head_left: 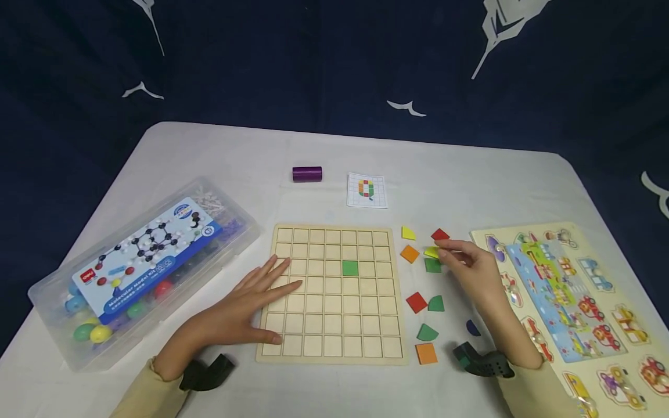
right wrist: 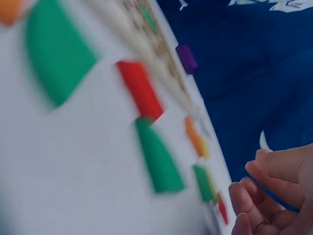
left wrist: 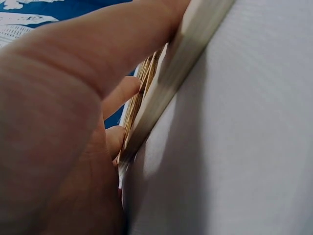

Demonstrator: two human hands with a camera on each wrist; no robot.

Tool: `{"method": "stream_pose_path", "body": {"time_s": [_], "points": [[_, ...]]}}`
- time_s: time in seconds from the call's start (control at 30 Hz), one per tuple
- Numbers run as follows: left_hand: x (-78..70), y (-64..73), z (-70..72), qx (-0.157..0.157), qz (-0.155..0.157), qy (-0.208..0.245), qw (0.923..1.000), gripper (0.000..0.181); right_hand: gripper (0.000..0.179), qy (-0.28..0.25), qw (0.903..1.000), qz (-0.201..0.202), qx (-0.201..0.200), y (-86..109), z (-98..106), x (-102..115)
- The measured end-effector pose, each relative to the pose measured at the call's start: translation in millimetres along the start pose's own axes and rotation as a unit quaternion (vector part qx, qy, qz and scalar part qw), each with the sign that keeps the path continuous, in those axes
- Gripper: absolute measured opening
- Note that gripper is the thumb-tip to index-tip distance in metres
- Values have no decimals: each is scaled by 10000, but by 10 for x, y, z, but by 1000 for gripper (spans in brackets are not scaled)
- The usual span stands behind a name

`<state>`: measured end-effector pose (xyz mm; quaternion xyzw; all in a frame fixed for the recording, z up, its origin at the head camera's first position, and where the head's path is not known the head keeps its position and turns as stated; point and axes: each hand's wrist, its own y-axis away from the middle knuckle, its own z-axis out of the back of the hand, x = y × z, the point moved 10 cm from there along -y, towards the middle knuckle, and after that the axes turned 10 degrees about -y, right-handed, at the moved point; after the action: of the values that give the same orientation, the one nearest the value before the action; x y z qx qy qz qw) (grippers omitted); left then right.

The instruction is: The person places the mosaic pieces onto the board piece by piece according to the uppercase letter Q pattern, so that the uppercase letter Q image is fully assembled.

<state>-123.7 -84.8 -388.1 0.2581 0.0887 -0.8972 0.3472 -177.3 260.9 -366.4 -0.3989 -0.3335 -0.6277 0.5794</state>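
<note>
"So, the left hand [head_left: 239, 312]?"

"Fingers spread over the left edge of the pale wooden grid board [head_left: 342, 346]."

"And the right hand [head_left: 471, 268]?"

"Bent, fingertips at the flat yellow piece [head_left: 431, 252] near the board's far right corner; I can't tell if they pinch it."

"Its long axis?"

"Partly hidden, unclear. The board's far edge roughly parallels that of the white worktop [head_left: 334, 392]."

Surface [head_left: 225, 151]: white, far corners rounded. Backdrop [head_left: 313, 69]: dark navy, fabric-like, beyond the far edge and past the left and right edges. Feather-like motifs [head_left: 525, 8]: white, above, towards both far corners. Bird-like motifs [head_left: 405, 106]: white, lower, nearer the far edge. Lighting: soft.
</note>
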Motion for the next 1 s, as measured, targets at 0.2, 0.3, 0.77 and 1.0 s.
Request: {"method": "stream_pose_path", "body": {"time_s": [0.2, 0.3, 0.77, 1.0], "points": [[-6, 4, 3, -26, -22, 46, 10000, 90, 26, 242, 9995, -149, 161, 102, 8, -88], [-4, 6, -3, -22, -33, 48, 10000, 89, 21, 475, 9987, -33, 156, 102, 2, -97], [13, 1, -4, -21, -6, 10, 10000, 90, 24, 1178, 9910, 624, 113, 86, -74, 9], [8, 2, -4, -22, -11, 4, 10000, 90, 15, 915, 9946, 480, 39, 82, -43, 28]]}}
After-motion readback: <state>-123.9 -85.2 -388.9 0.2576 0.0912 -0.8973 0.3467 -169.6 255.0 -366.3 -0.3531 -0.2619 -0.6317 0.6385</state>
